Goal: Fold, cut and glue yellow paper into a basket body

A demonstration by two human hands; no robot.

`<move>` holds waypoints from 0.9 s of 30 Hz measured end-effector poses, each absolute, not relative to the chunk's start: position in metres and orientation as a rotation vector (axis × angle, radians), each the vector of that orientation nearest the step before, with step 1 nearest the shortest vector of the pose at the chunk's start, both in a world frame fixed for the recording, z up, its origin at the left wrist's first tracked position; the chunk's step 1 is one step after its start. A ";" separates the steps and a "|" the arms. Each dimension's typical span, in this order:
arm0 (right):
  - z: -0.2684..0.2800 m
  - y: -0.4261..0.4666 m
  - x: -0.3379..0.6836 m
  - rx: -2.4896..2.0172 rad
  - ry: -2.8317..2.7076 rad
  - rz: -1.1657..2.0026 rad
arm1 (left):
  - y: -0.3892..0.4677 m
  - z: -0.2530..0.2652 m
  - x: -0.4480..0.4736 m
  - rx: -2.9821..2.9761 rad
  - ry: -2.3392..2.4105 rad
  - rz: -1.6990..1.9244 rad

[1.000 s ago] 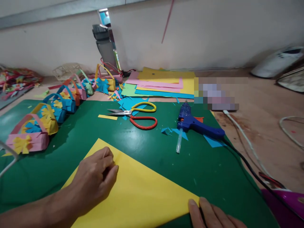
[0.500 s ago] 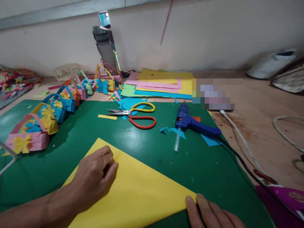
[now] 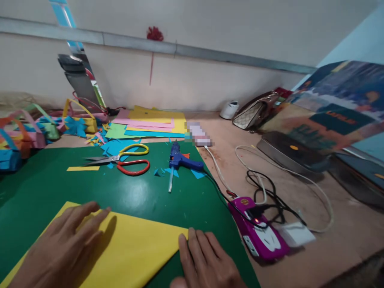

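A large yellow paper sheet (image 3: 132,248), seemingly folded, lies at the near edge of the smooth green surface (image 3: 168,204). The left hand (image 3: 69,236) spreads loosely over it, and the right hand (image 3: 207,258), fingers straight, rests at its right corner. The step seems to be creasing; the next move calls for firm, even pressure along the fold.

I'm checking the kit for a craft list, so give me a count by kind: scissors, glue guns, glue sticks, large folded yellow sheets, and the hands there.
Scissors: 1 pair
Glue gun: 1
Glue stick, in the gun: 1
Large folded yellow sheet: 1
Hands: 2, left hand and right hand
Total: 6
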State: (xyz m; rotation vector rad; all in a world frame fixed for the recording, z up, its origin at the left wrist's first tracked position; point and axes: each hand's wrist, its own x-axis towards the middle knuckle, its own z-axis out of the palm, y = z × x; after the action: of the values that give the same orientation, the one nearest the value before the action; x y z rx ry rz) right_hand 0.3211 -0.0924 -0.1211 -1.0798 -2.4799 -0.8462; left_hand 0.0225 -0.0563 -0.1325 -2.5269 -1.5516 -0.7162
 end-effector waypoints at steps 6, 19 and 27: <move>-0.114 -0.095 0.320 -1.126 -2.517 -0.698 | -0.044 -0.113 0.030 -2.838 -0.760 -0.647; -0.100 -0.088 0.313 -0.956 -2.847 -0.226 | -0.075 -0.100 0.021 -2.980 -0.952 -0.415; -0.086 -0.099 0.267 -1.004 -2.960 0.071 | -0.085 -0.077 0.026 -3.213 -0.979 -0.008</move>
State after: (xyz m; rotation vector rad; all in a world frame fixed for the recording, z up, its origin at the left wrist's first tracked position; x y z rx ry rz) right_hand 0.2671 -0.0990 -0.0862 -1.0041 -2.9601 0.0708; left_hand 0.0257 -0.0853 -0.0766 -3.2130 -0.9792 -0.0081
